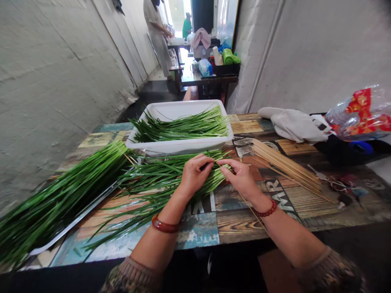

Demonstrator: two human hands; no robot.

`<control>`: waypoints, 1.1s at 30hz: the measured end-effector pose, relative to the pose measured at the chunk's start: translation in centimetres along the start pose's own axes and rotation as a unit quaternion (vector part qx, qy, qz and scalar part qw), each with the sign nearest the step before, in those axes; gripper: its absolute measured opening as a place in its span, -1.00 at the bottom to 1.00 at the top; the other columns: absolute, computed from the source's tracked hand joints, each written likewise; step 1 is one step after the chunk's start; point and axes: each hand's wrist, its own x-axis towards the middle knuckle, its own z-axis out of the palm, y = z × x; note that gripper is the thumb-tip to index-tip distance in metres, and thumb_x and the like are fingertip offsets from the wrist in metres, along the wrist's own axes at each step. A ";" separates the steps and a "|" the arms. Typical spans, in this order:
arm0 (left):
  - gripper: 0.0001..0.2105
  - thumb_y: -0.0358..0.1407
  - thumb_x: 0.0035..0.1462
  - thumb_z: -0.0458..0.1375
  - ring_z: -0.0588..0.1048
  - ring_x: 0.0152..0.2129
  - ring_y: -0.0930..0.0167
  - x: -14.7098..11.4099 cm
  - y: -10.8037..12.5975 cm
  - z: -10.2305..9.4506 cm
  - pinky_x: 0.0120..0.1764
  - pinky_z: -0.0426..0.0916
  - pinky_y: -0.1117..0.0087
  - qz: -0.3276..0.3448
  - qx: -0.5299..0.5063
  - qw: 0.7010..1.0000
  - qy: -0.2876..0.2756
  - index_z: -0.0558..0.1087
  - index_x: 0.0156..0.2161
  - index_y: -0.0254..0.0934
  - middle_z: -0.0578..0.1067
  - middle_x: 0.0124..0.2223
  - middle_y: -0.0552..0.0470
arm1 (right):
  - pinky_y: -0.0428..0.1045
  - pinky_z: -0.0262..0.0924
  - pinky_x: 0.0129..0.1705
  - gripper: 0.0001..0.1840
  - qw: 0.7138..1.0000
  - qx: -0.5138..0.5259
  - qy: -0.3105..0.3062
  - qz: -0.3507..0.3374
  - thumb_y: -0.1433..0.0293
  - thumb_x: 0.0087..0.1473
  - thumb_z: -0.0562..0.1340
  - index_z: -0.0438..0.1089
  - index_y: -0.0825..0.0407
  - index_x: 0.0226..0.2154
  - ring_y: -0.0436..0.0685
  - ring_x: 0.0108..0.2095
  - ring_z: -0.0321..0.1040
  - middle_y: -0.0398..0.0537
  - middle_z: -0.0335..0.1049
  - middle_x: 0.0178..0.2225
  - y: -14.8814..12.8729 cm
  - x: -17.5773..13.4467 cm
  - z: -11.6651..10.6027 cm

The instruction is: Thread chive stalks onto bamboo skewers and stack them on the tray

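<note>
Head view: left hand (197, 171) and right hand (240, 176) pinched closed, fingertips nearly meeting.
Left seems to have greens (152, 173), right a slender wooden stick (252, 211) (contact too small to confirm); the close grip presumably steadies thin pieces. Glossy, ribbon-like greens lie on the table (200, 228), pale ends toward straight skewers (282, 165).

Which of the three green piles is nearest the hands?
The middle pile, under the left hand and right hand; the back pile is in the white tub; the left pile lies farther away.
</note>
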 end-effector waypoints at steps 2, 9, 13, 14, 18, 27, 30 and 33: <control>-0.87 -0.43 0.14 0.13 0.47 -0.43 0.45 0.0 -0.2 0.0 -0.32 0.33 0.46 0.009 0.003 1.000 -0.002 0.55 -0.29 -0.28 0.53 -0.38 0.02 | -0.08 0.29 -0.45 -0.71 1.000 0.002 0.000 -0.006 0.31 0.04 0.20 0.52 0.05 -0.20 0.06 -0.43 0.41 -0.03 0.54 -0.33 0.0 0.0 0.0; -0.88 -0.43 0.13 0.14 0.48 -0.43 0.45 0.0 -0.1 0.0 -0.32 0.33 0.45 0.002 -0.005 1.000 0.000 0.54 -0.33 -0.28 0.54 -0.38 0.02 | -0.08 0.31 -0.44 -0.72 1.000 0.012 0.002 -0.020 0.32 0.04 0.22 0.52 0.07 -0.20 0.05 -0.44 0.41 -0.02 0.54 -0.33 0.3 0.0 0.0; -0.88 -0.44 0.12 0.14 0.47 -0.46 0.46 0.0 0.2 -0.1 -0.35 0.31 0.46 -0.010 -0.014 1.000 0.009 0.53 -0.37 -0.30 0.54 -0.41 0.03 | -0.08 0.31 -0.43 -0.72 1.000 0.013 0.000 -0.023 0.33 0.04 0.22 0.52 0.06 -0.20 0.06 -0.42 0.42 -0.03 0.54 -0.33 0.3 0.0 0.0; -0.88 -0.43 0.12 0.14 0.47 -0.46 0.46 0.1 0.2 -0.1 -0.35 0.31 0.46 -0.012 -0.015 1.000 0.012 0.53 -0.37 -0.30 0.54 -0.42 0.04 | -0.08 0.31 -0.43 -0.73 1.000 0.014 0.001 -0.024 0.33 0.05 0.22 0.52 0.05 -0.20 0.06 -0.41 0.43 -0.03 0.54 -0.32 0.2 -0.1 0.0; -0.88 -0.42 0.11 0.14 0.47 -0.49 0.47 0.1 0.2 0.0 -0.38 0.30 0.48 -0.020 -0.011 0.999 0.026 0.52 -0.39 -0.31 0.54 -0.44 0.04 | -0.08 0.32 -0.42 -0.73 0.999 0.023 0.000 -0.024 0.32 0.05 0.22 0.52 0.04 -0.20 0.07 -0.39 0.44 -0.02 0.55 -0.27 0.1 -0.1 0.1; -0.88 -0.42 0.12 0.14 0.46 -0.49 0.47 0.1 0.3 0.0 -0.38 0.29 0.48 -0.010 -0.009 1.000 0.018 0.53 -0.38 -0.30 0.53 -0.44 0.05 | -0.07 0.30 -0.44 -0.72 1.000 0.018 -0.001 -0.025 0.33 0.04 0.22 0.52 0.07 -0.20 0.06 -0.43 0.42 -0.01 0.55 -0.30 0.1 0.0 0.0; -0.88 -0.42 0.12 0.13 0.46 -0.48 0.47 0.1 0.2 0.0 -0.38 0.30 0.48 -0.005 -0.008 1.000 0.014 0.53 -0.38 -0.29 0.54 -0.44 0.05 | -0.08 0.29 -0.45 -0.72 1.000 0.015 0.001 -0.021 0.33 0.05 0.21 0.52 0.08 -0.20 0.05 -0.44 0.42 -0.01 0.55 -0.31 0.2 0.1 0.0; -0.88 -0.43 0.12 0.14 0.46 -0.48 0.47 0.1 0.1 0.0 -0.37 0.31 0.48 0.000 -0.004 1.000 0.013 0.53 -0.37 -0.29 0.53 -0.43 0.04 | -0.08 0.29 -0.46 -0.72 1.000 0.011 0.003 -0.018 0.33 0.04 0.22 0.52 0.08 -0.20 0.05 -0.44 0.41 0.00 0.55 -0.30 0.2 0.1 0.1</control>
